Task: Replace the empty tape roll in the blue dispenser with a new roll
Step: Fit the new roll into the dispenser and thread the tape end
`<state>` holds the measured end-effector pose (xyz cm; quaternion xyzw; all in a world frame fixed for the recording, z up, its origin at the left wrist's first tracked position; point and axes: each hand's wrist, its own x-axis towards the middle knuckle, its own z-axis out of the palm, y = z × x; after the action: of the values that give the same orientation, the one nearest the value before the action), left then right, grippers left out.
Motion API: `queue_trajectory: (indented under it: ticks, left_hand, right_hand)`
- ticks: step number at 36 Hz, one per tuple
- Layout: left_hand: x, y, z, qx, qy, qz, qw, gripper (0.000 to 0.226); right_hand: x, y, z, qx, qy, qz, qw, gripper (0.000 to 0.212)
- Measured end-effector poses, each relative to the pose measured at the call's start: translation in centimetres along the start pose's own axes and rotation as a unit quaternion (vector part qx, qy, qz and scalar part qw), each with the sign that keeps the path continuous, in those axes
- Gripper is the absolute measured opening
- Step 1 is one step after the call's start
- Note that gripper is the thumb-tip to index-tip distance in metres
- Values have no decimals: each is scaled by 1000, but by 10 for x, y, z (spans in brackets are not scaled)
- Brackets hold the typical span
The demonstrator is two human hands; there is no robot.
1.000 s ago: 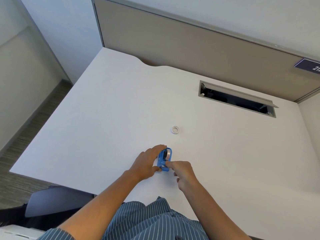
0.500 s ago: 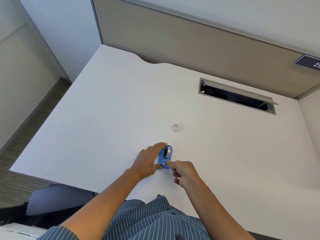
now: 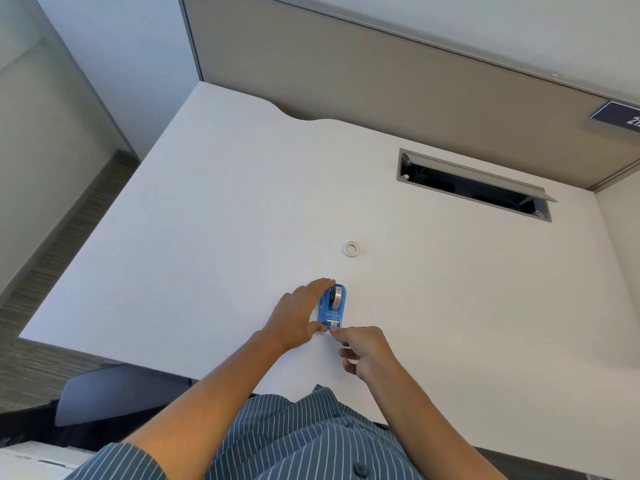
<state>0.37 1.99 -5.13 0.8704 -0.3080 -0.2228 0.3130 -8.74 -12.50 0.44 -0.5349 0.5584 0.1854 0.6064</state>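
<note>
The blue dispenser (image 3: 331, 307) stands on the white desk (image 3: 207, 237) close to the front edge, with a tape roll (image 3: 336, 296) seated in it and its metal cutter facing me. My left hand (image 3: 300, 315) lies along its left side and grips it, fingers over the far end and thumb at the near end. My right hand (image 3: 363, 349) is just in front of the cutter, thumb and forefinger pinched together at the tape end. A small white empty tape core (image 3: 352, 248) lies flat on the desk beyond the dispenser.
A rectangular cable slot (image 3: 474, 185) with a raised flap opens in the desk at the back right. A beige partition (image 3: 381, 74) runs along the far edge. A dark chair (image 3: 114, 393) sits below the desk's front left edge.
The dispenser has been set straighter, cutter towards me. My right hand drew back slightly from the dispenser's side to the cutter end. My left hand kept its hold.
</note>
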Motion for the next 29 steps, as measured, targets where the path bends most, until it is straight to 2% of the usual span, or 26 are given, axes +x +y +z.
queue_trajectory:
  ticks: [11, 29]
  left_hand:
    - [2, -2, 2, 2, -2, -1, 1000, 96]
    - [3, -6, 6, 2, 1, 0, 1000, 96]
  right_hand:
    - [-1, 1, 5, -6, 13, -19, 1000, 34]
    - [-6, -2, 3, 17, 8, -13, 1000, 33]
